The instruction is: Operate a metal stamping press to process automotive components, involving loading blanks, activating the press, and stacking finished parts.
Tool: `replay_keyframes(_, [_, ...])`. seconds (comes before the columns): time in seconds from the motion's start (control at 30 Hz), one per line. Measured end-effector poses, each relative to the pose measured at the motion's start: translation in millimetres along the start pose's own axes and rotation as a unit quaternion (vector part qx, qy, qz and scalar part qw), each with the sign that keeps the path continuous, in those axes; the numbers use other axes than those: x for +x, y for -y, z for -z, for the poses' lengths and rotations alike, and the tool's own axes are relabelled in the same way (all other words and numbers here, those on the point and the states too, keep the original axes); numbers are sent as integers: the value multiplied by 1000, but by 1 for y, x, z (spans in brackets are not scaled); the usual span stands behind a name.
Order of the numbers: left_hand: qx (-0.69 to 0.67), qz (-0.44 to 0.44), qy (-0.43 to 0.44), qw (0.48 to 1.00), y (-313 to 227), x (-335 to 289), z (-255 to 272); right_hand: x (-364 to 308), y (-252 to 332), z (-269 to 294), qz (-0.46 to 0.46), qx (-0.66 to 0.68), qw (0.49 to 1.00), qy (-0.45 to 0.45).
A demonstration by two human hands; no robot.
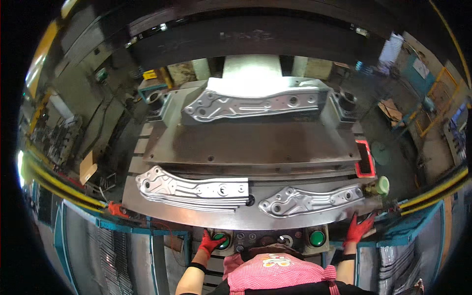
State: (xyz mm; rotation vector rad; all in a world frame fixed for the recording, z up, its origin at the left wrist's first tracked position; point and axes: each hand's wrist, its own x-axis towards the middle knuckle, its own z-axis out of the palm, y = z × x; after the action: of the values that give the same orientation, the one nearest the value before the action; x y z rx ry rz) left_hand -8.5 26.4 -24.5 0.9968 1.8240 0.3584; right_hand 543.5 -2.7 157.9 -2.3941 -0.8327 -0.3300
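My left hand (pixel 210 242), in a red glove, has its fingers stretched over the left green push button (pixel 223 240) on the control panel; whether it presses cannot be made out. My right hand (pixel 360 229), also red-gloved, is apart from the right green push button (pixel 317 239), fingers spread by the front edge of the press bed. Nothing shows in either hand. One stamped metal bracket (pixel 300 200) lies just beyond my right hand. A stack of similar brackets (pixel 196 188) sits at the front left. Farther back, another stamped bracket (pixel 255 106) rests on the press die (pixel 246 140).
The dark upper part of the press (pixel 246 39) spans overhead. Guide posts (pixel 347 102) flank the die. A red frame (pixel 364 158) and a pale green round object (pixel 383 185) are at the right. Bins of metal parts (pixel 115 260) stand low at both sides.
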Motion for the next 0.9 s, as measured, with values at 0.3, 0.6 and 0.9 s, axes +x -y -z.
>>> replay_keyframes(0.3, [50,19,-56,997,-4,-2,0,-122,-131,-114,-135,79,874,459])
replay_keyframes(0.6, [83,25,-54,995,-8,0,-1,-122,-118,-104,-144,61,888,432])
replay_keyframes(0.9, [80,23,-63,995,-5,6,-4,-126,-121,-109,-134,72,903,402])
